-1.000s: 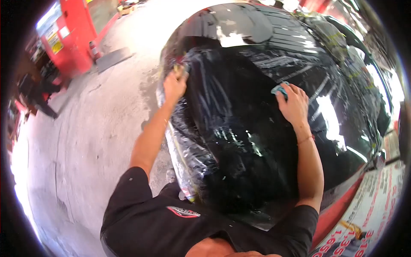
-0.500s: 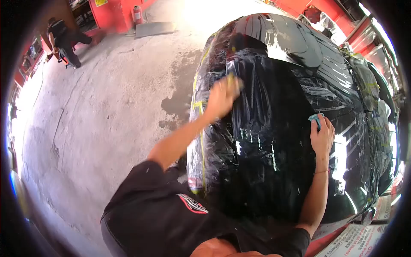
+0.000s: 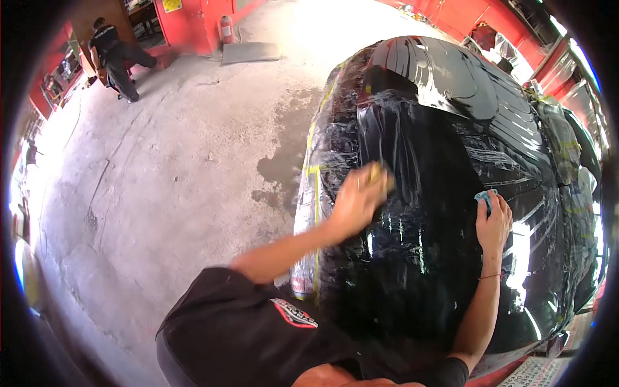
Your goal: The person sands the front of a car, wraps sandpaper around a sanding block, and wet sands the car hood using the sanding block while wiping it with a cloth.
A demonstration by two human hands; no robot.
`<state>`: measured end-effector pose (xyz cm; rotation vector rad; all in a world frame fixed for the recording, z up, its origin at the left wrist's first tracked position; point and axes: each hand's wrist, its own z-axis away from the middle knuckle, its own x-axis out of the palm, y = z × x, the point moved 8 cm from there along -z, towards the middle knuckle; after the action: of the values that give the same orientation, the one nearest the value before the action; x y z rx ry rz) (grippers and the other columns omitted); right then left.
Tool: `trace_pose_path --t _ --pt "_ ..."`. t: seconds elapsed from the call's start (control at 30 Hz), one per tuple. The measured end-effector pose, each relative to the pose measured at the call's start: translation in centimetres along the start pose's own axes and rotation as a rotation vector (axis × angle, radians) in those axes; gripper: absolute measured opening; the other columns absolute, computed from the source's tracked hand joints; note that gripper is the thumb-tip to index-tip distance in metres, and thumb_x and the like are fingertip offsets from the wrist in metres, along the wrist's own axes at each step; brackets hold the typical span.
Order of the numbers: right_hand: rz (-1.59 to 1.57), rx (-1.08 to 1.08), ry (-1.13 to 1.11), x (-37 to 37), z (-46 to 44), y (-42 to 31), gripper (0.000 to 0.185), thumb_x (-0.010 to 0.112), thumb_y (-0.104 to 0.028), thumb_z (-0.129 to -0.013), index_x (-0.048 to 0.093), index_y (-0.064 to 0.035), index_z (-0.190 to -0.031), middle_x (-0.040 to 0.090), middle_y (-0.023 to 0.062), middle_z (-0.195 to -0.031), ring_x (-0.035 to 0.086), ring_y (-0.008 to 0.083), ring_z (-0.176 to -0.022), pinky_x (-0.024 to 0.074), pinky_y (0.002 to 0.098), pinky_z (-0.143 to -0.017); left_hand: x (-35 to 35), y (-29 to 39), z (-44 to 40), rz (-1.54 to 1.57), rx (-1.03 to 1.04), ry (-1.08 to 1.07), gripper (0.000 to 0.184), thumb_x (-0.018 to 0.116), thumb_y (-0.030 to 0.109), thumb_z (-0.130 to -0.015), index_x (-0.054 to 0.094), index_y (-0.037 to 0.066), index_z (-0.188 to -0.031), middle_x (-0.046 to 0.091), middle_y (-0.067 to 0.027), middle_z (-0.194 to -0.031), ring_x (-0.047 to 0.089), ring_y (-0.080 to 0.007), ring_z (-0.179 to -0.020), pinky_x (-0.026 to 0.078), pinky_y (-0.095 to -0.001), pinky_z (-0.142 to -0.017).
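Observation:
A glossy black car hood (image 3: 445, 258) with whitish wet streaks lies in front of me. My left hand (image 3: 361, 197), blurred by motion, is closed on a yellowish block (image 3: 377, 175) over the hood's left part. To the right, my right hand (image 3: 494, 222) rests on the hood with its fingers round a light-blue cloth (image 3: 485, 198). Clear plastic film and yellow tape (image 3: 316, 226) run along the car's left side. The underside of the yellowish block is hidden.
A co-worker (image 3: 113, 55) in dark clothes bends over at the upper left. A fire extinguisher (image 3: 226, 29) stands by a red wall, near a grey flat panel (image 3: 251, 53) on the concrete floor (image 3: 174, 168). A sheet with printed text (image 3: 532, 373) lies at the lower right.
My left hand has moved with the block down the hood, toward my body. My right hand keeps its hold on the cloth at about the same part of the hood. The view has swung left.

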<state>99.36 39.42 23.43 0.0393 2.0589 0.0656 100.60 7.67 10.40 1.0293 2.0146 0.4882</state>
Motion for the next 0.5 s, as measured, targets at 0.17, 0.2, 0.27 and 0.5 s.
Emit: trace_pose_path --t 0.17,0.2,0.27,0.5 --pt "0.001 -0.041 0.021 -0.2 -0.4 -0.1 0.036 0.059 -0.027 -0.096 0.064 -0.0076 -0.127 0.060 0.0218 -0.129 0.056 0.0394 -0.120 0.0415 0.0491 -0.103 -1.0 -1.0 -1.7 -0.042 0.260 0.077 0.035 0.068 0.016 -0.088 0.068 0.010 -0.123 0.058 -0.0179 -0.133 0.059 -0.0348 -0.118 0.049 -0.0447 -0.098" --pt "0.022 -0.052 0.041 0.0 -0.3 0.0 0.036 0.060 -0.025 -0.095 0.064 -0.0074 -0.127 0.060 0.0226 -0.128 0.056 0.0399 -0.119 0.0431 0.0487 -0.102 -0.8 -3.0 -7.6 -0.258 0.312 0.182 0.031 0.065 0.019 -0.090 0.070 0.009 -0.118 0.061 -0.0170 -0.128 0.060 -0.0329 -0.114 0.051 -0.0438 -0.094" --pt "0.089 -0.076 -0.010 1.7 -0.5 1.6 0.040 0.056 -0.029 -0.098 0.061 -0.0084 -0.132 0.058 0.0227 -0.133 0.053 0.0402 -0.124 0.0417 0.0486 -0.104 0.9 -8.8 -16.2 0.055 0.090 0.198 0.024 0.062 0.022 -0.087 0.072 0.007 -0.102 0.068 -0.0139 -0.107 0.062 -0.0317 -0.102 0.053 -0.0433 -0.084" --pt "0.102 -0.011 -0.059 2.0 -0.7 2.0 0.042 0.052 -0.032 -0.101 0.058 -0.0090 -0.136 0.055 0.0188 -0.137 0.051 0.0380 -0.125 0.0409 0.0482 -0.104 0.5 5.1 4.1 0.171 0.378 -0.014 0.037 0.062 0.024 -0.086 0.062 0.008 -0.120 0.057 -0.0166 -0.128 0.054 -0.0311 -0.123 0.043 -0.0464 -0.102"
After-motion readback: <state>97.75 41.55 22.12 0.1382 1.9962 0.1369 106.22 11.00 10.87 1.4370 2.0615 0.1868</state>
